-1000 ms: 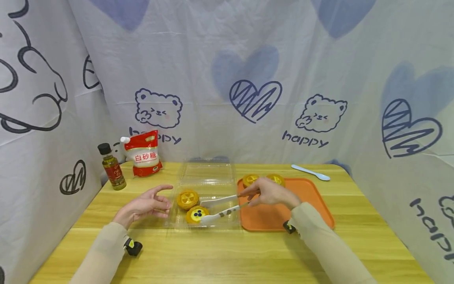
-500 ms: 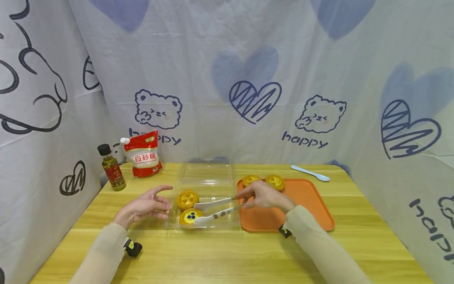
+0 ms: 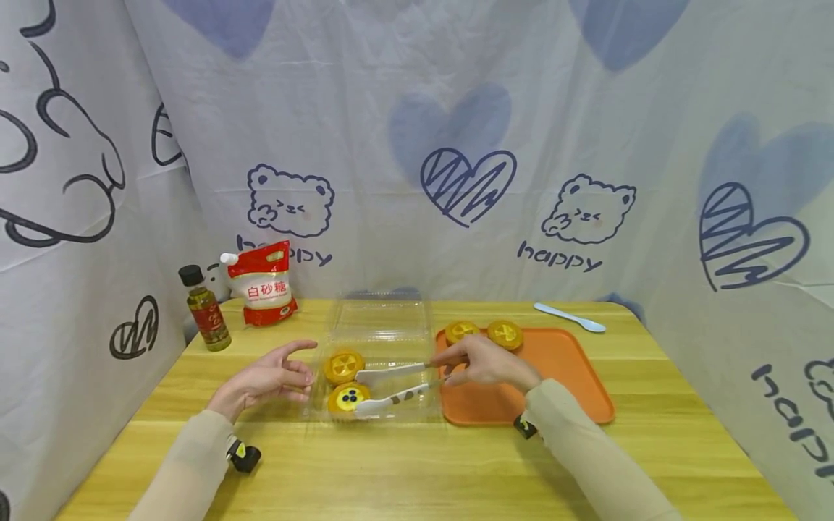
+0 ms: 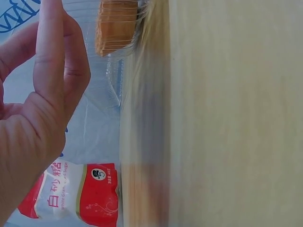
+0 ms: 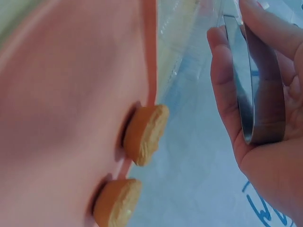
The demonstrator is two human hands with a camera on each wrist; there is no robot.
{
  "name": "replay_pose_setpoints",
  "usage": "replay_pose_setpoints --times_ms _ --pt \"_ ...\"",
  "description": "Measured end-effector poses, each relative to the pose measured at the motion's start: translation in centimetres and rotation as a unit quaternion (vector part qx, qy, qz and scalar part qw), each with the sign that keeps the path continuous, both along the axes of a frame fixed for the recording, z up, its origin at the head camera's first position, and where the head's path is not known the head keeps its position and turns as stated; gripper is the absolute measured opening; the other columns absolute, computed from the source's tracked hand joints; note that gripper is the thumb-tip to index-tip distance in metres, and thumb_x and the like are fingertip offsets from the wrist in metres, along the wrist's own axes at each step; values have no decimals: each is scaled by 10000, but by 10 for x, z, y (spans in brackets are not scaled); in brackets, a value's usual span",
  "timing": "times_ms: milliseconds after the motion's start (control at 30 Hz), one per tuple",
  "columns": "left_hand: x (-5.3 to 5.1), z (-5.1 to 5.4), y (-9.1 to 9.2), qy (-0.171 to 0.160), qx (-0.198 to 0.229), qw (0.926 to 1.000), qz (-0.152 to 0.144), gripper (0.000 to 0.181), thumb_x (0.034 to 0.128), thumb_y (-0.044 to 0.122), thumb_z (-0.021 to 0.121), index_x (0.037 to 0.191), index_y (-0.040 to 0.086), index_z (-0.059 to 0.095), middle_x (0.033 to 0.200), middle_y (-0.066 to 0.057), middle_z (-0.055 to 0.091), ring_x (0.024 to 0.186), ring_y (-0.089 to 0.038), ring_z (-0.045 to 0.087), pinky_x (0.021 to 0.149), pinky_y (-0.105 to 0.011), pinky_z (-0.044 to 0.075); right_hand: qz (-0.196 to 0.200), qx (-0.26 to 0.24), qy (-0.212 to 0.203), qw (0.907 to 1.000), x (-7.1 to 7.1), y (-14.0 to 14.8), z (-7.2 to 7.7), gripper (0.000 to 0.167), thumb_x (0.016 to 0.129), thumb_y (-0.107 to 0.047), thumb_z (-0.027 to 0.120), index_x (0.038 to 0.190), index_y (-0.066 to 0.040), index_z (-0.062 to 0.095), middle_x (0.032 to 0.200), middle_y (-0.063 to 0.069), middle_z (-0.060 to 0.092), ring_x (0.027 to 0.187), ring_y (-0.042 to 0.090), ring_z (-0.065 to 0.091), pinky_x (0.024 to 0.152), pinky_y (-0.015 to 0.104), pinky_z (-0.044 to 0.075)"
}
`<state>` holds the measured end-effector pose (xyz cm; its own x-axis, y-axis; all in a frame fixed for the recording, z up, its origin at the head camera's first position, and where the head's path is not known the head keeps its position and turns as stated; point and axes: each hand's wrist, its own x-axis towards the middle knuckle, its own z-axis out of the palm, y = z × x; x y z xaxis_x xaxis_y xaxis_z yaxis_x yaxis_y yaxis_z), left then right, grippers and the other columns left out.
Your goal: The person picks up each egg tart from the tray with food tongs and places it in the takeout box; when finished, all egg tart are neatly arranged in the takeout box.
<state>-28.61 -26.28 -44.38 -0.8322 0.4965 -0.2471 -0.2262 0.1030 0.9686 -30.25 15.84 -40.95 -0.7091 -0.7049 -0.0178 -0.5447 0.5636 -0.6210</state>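
Note:
My right hand (image 3: 485,362) holds a pair of tongs (image 3: 394,373) with white tips and a bent metal spring (image 5: 267,104), above the orange tray's left side. The tongs reach into a clear plastic clamshell box (image 3: 404,416) whose lid stands raised behind. Their arms are apart; the nearer tip lies at the right edge of a tart with blueberries (image 3: 348,399). Just behind it sits a plain-topped tart (image 3: 344,367). At the box's left side is my left hand (image 3: 267,380), fingers loosely bent, holding nothing; whether it touches the box I cannot tell.
Two more tarts (image 3: 504,335) sit at the back of the orange tray (image 3: 567,369). A pale blue spoon (image 3: 570,318) lies behind the tray. At the back left stand a red-and-white sugar bag (image 3: 266,286) and a black-capped bottle (image 3: 208,318).
The tongs and my right hand have shifted slightly left. The blueberry tart has moved left within the box, and the tongs' arms now stand wider apart. My left hand has stayed in place.

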Motion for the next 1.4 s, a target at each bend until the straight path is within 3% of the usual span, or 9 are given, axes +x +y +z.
replay_pose_setpoints --times_ms 300,567,633,700,767,900,1067,1167,1400 --pt "3 -1 0 10 52 10000 29 851 916 -26 605 1558 64 54 950 -85 588 830 -195 655 799 -381 614 -16 -307 -234 9993 -2 13 8 466 875 -137 736 1328 -169 629 1305 38 650 1168 276 625 911 321 569" --pt "4 -4 0 -40 82 9999 48 845 926 1 613 1561 77 62 976 -83 583 845 -187 653 816 -382 610 -379 -619 -295 9969 1 35 -1 483 878 -221 743 1341 -168 618 1261 30 675 965 262 680 694 216 537" --pt "5 -5 0 -45 92 9999 52 844 927 2 614 1561 76 62 977 -85 583 847 -189 652 814 -384 611 -434 -629 -335 9965 2 41 -3 482 886 -219 733 1349 -165 609 1274 59 668 971 245 677 725 233 544" --pt "5 -5 0 -63 110 9999 67 840 928 1 612 1561 79 66 974 -86 583 845 -190 653 809 -385 612 -465 -709 -440 9954 4 45 -6 478 894 -192 722 1355 -164 602 1302 87 649 1099 241 662 840 298 570" --pt "5 -5 -1 -74 126 9999 58 844 930 -3 608 1562 81 56 972 -84 585 842 -189 654 807 -383 612 -538 -742 -576 9941 6 49 -5 472 898 -183 716 1356 -186 601 1333 94 627 1127 245 648 924 368 560" --pt "4 -4 -2 -66 157 9998 38 850 930 -8 605 1563 80 44 973 -86 587 842 -191 654 808 -383 612 -708 -765 -642 9925 11 58 -2 467 889 -213 728 1341 -203 613 1337 81 626 1140 261 644 931 402 559" --pt "2 -2 -1 -36 140 9999 21 856 926 -5 610 1562 75 43 965 -84 589 838 -189 652 805 -379 613 -943 -677 -454 9922 16 70 1 506 847 -354 761 1320 -223 635 1285 8 663 1114 228 660 842 307 576" --pt "1 -2 0 -6 130 9999 10 849 928 -5 606 1562 78 47 960 -83 593 834 -188 652 798 -381 614 -1114 -638 -233 9914 17 77 2 498 854 -316 759 1323 -204 635 1280 -21 664 1088 204 668 821 289 568" --pt "1 -4 -1 22 135 9998 -107 856 938 -8 586 1573 124 26 968 -93 596 835 -187 647 795 -387 614 -1161 -953 -254 9883 16 94 2 494 866 -235 751 1334 -149 619 1319 148 627 1145 321 641 867 292 578"
